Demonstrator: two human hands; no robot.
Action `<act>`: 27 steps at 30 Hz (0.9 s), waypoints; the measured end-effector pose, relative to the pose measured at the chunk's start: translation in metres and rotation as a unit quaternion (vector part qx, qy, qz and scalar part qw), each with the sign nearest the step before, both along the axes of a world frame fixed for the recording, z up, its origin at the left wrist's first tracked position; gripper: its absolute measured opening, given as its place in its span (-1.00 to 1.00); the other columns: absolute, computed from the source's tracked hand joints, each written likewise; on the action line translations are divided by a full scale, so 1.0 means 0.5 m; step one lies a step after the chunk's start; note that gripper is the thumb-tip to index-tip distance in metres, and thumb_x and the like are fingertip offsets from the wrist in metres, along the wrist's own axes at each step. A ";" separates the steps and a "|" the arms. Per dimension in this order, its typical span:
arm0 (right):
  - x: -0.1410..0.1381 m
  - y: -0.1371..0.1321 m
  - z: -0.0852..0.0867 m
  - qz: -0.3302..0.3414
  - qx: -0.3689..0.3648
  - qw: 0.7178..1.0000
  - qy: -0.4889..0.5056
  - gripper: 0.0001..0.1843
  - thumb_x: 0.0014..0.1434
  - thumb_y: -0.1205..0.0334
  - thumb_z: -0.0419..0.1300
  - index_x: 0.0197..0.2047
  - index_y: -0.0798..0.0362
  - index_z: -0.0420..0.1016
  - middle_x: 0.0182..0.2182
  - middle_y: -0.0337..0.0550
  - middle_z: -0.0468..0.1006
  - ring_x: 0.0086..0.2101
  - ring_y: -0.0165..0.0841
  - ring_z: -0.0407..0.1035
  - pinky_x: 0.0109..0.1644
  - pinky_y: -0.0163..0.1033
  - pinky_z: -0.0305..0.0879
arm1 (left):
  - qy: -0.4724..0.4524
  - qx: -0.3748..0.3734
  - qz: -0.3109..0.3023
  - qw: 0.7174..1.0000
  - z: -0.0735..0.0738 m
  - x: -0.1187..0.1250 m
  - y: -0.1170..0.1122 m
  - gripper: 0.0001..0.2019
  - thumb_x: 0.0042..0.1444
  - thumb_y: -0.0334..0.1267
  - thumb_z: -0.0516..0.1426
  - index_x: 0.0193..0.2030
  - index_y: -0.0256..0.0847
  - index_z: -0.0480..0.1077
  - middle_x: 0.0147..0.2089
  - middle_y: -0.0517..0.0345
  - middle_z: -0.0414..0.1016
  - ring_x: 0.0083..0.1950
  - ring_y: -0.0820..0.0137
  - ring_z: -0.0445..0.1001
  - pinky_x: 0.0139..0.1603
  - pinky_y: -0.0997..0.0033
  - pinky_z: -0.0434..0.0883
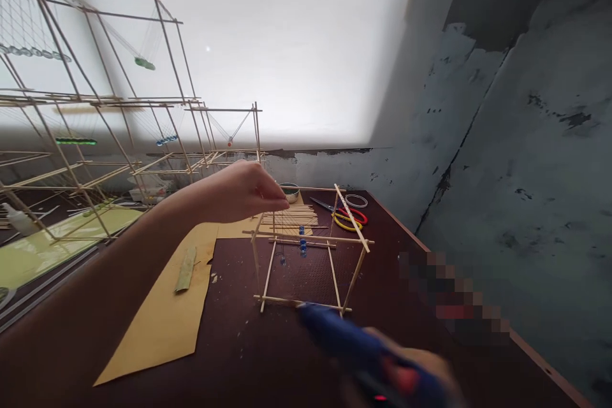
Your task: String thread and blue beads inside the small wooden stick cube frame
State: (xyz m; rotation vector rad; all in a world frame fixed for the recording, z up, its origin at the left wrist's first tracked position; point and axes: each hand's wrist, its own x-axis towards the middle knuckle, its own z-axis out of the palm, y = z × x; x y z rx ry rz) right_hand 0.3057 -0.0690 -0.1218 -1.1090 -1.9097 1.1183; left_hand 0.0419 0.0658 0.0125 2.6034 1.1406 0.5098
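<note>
My left hand (pixel 248 188) reaches over a small stick frame (pixel 313 239), fingertips pinched above its left side. Faint thread runs down below the fingertips towards a clear bead (pixel 282 261). Several blue beads (pixel 303 243) hang in a row inside the frame, to the right of that bead. My right hand (pixel 421 363), blurred, is wrapped round a blue glue gun (pixel 344 331) with a red trigger. The gun's nozzle is near the frame's low front stick, and I cannot tell if they touch. One loose-looking stick (pixel 351 217) lies slanted across the frame's top right.
Large stick frames (pixel 100 102) with hanging beads stand at the left. Behind the small frame are thin sticks (pixel 301 215), scissors (pixel 351 220), a tape roll (pixel 356 201) and a round tin (pixel 289 192). Brown cardboard (pixel 162 325) lies left on the dark table (pixel 234 357).
</note>
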 end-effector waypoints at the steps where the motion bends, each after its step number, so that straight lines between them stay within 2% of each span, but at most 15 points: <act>1: -0.051 -0.003 -0.010 0.005 0.000 1.000 -0.010 -0.77 0.03 0.09 0.25 -0.22 -0.05 0.49 -0.60 -0.23 0.47 -0.59 -0.28 0.36 -0.52 -0.27 0.07 | 0.007 0.001 0.001 1.000 0.005 0.000 0.003 -0.68 0.14 0.04 0.17 -0.28 -0.12 0.65 -0.49 0.22 0.46 -0.50 0.48 0.28 -0.41 0.41 0.20; 4: -0.198 0.000 -0.030 0.004 0.010 0.998 -0.059 -0.79 0.01 0.17 0.22 -0.23 -0.05 0.49 -0.57 -0.21 0.48 -0.55 -0.25 0.38 -0.48 -0.25 0.09 | 0.043 0.002 0.007 0.999 0.019 -0.004 0.012 -0.65 0.14 0.05 0.15 -0.39 -0.14 0.63 -0.61 0.27 0.26 -0.58 0.51 0.08 -0.48 0.39 0.08; 7: -0.322 0.023 -0.047 0.044 -0.024 0.998 -0.023 -0.65 0.09 0.12 0.19 -0.02 -0.09 0.44 -0.26 -0.11 0.58 -0.31 -0.18 0.47 -0.35 -0.24 0.24 | 0.068 0.023 0.017 0.997 0.029 -0.008 0.019 -0.66 0.12 0.02 0.15 -0.44 -0.14 0.61 -0.64 0.30 0.14 -0.58 0.52 -0.02 -0.49 0.39 0.03; 9: -0.396 0.053 -0.068 0.033 -0.095 0.995 0.008 -0.57 0.00 0.13 0.26 -0.02 -0.06 0.40 -0.29 -0.12 0.57 -0.32 -0.17 0.47 -0.37 -0.22 0.28 | 0.072 0.036 0.022 0.996 0.034 -0.008 0.021 -0.69 0.11 0.00 0.15 -0.39 -0.13 0.63 -0.63 0.30 0.19 -0.58 0.52 0.00 -0.49 0.40 0.04; 11: -0.467 0.092 -0.097 0.070 -0.195 0.973 0.100 -0.53 -0.01 0.20 0.28 0.01 -0.04 0.36 -0.34 -0.19 0.57 -0.38 -0.24 0.48 -0.41 -0.25 0.33 | 0.071 0.046 0.026 0.996 0.039 -0.006 0.019 -0.70 0.11 -0.02 0.15 -0.32 -0.12 0.65 -0.61 0.29 0.24 -0.57 0.52 0.03 -0.48 0.40 0.06; 12: -0.499 0.114 -0.113 0.066 -0.231 0.962 0.133 -0.55 -0.05 0.24 0.31 -0.04 -0.03 0.39 -0.38 -0.23 0.56 -0.44 -0.28 0.46 -0.45 -0.26 0.33 | 0.070 0.050 0.027 0.996 0.041 -0.004 0.017 -0.70 0.12 -0.03 0.14 -0.31 -0.13 0.65 -0.61 0.29 0.24 -0.56 0.52 0.04 -0.47 0.40 0.06; 14: -0.549 0.158 -0.142 0.012 -0.261 0.955 0.143 -0.71 -0.13 0.29 0.37 -0.28 0.03 0.45 -0.47 -0.25 0.50 -0.50 -0.34 0.39 -0.52 -0.31 0.27 | 0.067 0.055 0.028 0.996 0.046 -0.001 0.012 -0.70 0.12 -0.04 0.14 -0.34 -0.15 0.65 -0.61 0.29 0.18 -0.56 0.51 0.02 -0.47 0.40 0.06; 16: -0.577 0.197 -0.160 -0.019 -0.272 0.951 0.147 -0.76 -0.16 0.34 0.38 -0.40 0.05 0.41 -0.53 -0.27 0.45 -0.54 -0.39 0.32 -0.55 -0.34 0.23 | 0.060 0.053 0.028 0.996 0.049 0.001 0.008 -0.69 0.11 -0.04 0.14 -0.41 -0.16 0.62 -0.62 0.30 0.11 -0.55 0.50 -0.01 -0.46 0.38 0.05; 18: -0.584 0.231 -0.167 -0.049 -0.282 0.946 0.155 -0.77 -0.12 0.38 0.36 -0.43 0.05 0.36 -0.58 -0.31 0.41 -0.58 -0.44 0.29 -0.57 -0.37 0.20 | 0.053 0.048 0.024 0.997 0.049 0.001 0.009 -0.69 0.11 -0.04 0.14 -0.46 -0.17 0.60 -0.62 0.29 0.06 -0.54 0.50 -0.03 -0.46 0.38 0.05; 22: -0.576 0.274 -0.164 -0.095 -0.296 0.933 0.179 -0.69 -0.04 0.42 0.32 -0.31 0.03 0.25 -0.57 -0.37 0.40 -0.61 -0.43 0.36 -0.59 -0.36 0.28 | 0.045 0.052 0.022 0.997 0.042 -0.003 0.021 -0.69 0.10 -0.03 0.15 -0.49 -0.19 0.56 -0.60 0.28 0.05 -0.52 0.49 -0.02 -0.47 0.39 0.06; 27: -0.584 0.294 -0.158 -0.106 -0.296 0.932 0.180 -0.64 -0.03 0.37 0.35 -0.27 0.03 0.22 -0.60 -0.36 0.40 -0.65 -0.39 0.37 -0.64 -0.31 0.30 | 0.039 0.038 0.032 0.998 0.031 -0.007 0.028 -0.68 0.12 -0.02 0.14 -0.44 -0.20 0.57 -0.59 0.28 0.08 -0.53 0.50 0.02 -0.51 0.41 0.05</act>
